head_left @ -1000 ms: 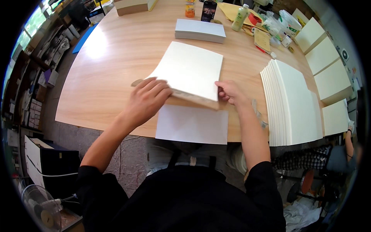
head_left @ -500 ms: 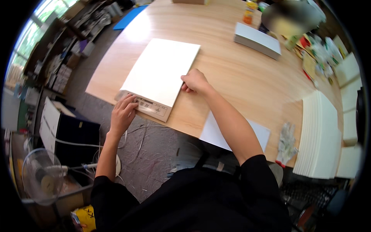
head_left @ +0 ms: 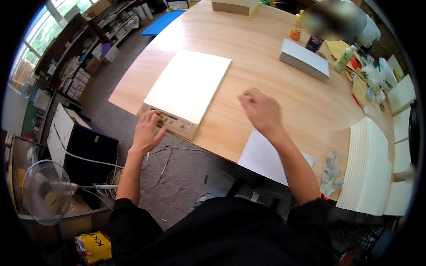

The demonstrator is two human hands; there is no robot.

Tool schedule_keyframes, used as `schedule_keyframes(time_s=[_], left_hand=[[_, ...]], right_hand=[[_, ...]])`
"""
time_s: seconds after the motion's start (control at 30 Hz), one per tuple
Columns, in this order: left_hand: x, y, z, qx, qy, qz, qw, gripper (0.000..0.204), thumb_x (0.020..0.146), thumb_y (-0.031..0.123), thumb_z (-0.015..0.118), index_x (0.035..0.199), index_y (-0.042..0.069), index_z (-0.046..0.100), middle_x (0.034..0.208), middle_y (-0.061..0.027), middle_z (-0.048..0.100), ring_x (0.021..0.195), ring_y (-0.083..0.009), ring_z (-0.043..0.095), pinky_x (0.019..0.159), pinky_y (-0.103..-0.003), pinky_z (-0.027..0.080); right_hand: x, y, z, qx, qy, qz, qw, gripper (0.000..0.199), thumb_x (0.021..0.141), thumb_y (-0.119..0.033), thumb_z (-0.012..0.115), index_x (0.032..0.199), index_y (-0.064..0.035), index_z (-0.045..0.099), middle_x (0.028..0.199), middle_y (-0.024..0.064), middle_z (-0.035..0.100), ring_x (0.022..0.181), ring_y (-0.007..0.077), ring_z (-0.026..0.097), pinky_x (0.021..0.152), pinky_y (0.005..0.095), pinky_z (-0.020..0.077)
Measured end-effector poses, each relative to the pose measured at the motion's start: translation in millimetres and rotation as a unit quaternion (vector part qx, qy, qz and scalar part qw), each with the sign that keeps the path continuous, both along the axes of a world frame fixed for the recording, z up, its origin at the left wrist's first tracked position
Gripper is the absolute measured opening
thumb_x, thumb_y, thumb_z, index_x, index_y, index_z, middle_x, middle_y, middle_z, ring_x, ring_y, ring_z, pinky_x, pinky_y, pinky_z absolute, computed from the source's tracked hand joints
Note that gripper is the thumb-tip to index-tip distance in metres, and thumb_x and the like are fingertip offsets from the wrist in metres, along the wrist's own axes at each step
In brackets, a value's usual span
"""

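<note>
A flat stack of white sheets on a brown cardboard base (head_left: 186, 88) lies near the left corner of the wooden table (head_left: 266, 53). My left hand (head_left: 147, 131) rests on the stack's near edge, fingers on the cardboard strip. Over the bare wood to the stack's right hovers my right hand (head_left: 262, 111), blurred and loosely curled, holding nothing. A single white sheet (head_left: 270, 157) lies at the table's near edge under my right forearm.
A tall pile of cream boards (head_left: 368, 168) stands at the right edge, more boards (head_left: 401, 95) beyond. A white slab (head_left: 304, 60), bottles (head_left: 296, 32) and clutter sit at the back. A fan (head_left: 46, 193), black box (head_left: 88, 148) and cables are on the floor left.
The stack has been slid to the table's left corner and now lies flat. My right hand has let go of it and lifted away to the right; my view turned left.
</note>
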State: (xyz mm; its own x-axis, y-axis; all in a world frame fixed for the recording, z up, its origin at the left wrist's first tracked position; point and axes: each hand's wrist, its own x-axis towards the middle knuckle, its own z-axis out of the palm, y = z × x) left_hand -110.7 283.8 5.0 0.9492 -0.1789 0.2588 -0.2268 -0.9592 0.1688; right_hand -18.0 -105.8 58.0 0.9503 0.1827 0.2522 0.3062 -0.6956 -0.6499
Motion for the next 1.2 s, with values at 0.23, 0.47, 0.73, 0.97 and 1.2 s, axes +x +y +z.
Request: schedule_keyframes(time_s=[0.23, 0.47, 0.73, 0.97, 1.2], left_hand=[[45, -55, 15, 0.040, -0.090, 0.072, 0.993, 0.015, 0.095, 0.017, 0.070, 0.100, 0.003, 0.070, 0.119, -0.0201, 0.067, 0.117, -0.0386, 0.061, 0.103, -0.051, 0.046], [63, -375, 101, -0.209, -0.029, -0.453, 0.866, 0.021, 0.091, 0.004, 0.075, 0.111, 0.006, 0.069, 0.128, -0.0120, 0.071, 0.124, -0.0353, 0.064, 0.106, -0.047, 0.051], [-20, -647, 96, -0.209, -0.054, -0.698, 0.683, 0.034, 0.086, 0.023, 0.081, 0.117, 0.010, 0.074, 0.128, -0.0091, 0.070, 0.126, -0.0292, 0.063, 0.107, -0.043, 0.050], [-11, -693, 90, -0.115, -0.020, -0.739, 0.663, 0.052, 0.076, 0.032, 0.088, 0.126, 0.020, 0.076, 0.143, -0.0118, 0.063, 0.140, -0.0323, 0.053, 0.118, -0.047, 0.041], [-9, -699, 92, -0.163, -0.117, -0.759, 0.619, 0.040, 0.080, 0.027, 0.084, 0.116, 0.015, 0.074, 0.134, -0.0103, 0.065, 0.133, -0.0310, 0.057, 0.113, -0.045, 0.047]], right_hand=[[-182, -255, -38, -0.183, -0.200, -0.338, 0.901, 0.007, 0.095, -0.011, 0.072, 0.095, -0.0038, 0.074, 0.090, 0.0120, 0.071, 0.087, 0.0341, 0.067, 0.079, 0.0442, 0.0536], [-230, -283, -77, -0.168, -0.143, -0.335, 0.916, 0.008, 0.088, -0.010, 0.074, 0.092, -0.0046, 0.072, 0.099, 0.0104, 0.071, 0.094, 0.0355, 0.067, 0.085, 0.0461, 0.0531], [-261, -263, -30, -0.128, -0.227, -0.337, 0.905, 0.008, 0.087, -0.007, 0.075, 0.094, -0.0027, 0.072, 0.103, 0.0147, 0.073, 0.089, 0.0333, 0.070, 0.078, 0.0446, 0.0565], [-314, -260, 28, -0.203, -0.118, -0.443, 0.865, 0.029, 0.088, -0.014, 0.081, 0.107, 0.0010, 0.065, 0.152, 0.0283, 0.049, 0.087, 0.0325, 0.074, 0.069, 0.0412, 0.0605], [-323, -254, 20, -0.218, -0.008, -0.486, 0.846, 0.034, 0.091, -0.027, 0.081, 0.107, -0.0007, 0.067, 0.154, 0.0246, 0.048, 0.092, 0.0364, 0.074, 0.067, 0.0438, 0.0598]])
